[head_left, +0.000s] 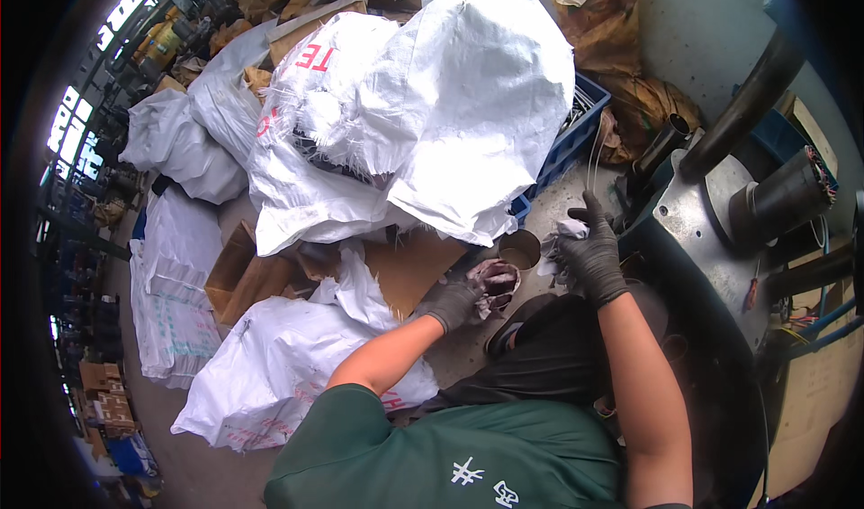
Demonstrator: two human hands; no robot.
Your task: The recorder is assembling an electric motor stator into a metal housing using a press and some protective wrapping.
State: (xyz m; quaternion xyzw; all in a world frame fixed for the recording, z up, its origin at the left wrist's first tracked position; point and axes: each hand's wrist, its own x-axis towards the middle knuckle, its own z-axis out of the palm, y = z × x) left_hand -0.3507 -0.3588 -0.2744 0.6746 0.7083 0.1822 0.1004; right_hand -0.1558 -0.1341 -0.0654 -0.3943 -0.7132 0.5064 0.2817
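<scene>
Both of my hands wear dark grey gloves. My left hand (457,302) is closed around a crumpled, stained pinkish rag (495,284), just beside an open round can (521,249) on the floor. To the right, my right hand (594,255) is raised, its fingers bent around a whitish grey rag (571,231). Thin pale wire-like rods (592,160) stick up from the fingers of that hand. Where the rag and rods meet is partly covered by the glove.
Large white woven sacks (486,86) cover a blue crate (567,144) that holds thin rods. Another white sack (270,365) lies at left near a wooden box (238,270). On the right stands a machine with a metal plate (697,221) and a dark cylinder (783,198).
</scene>
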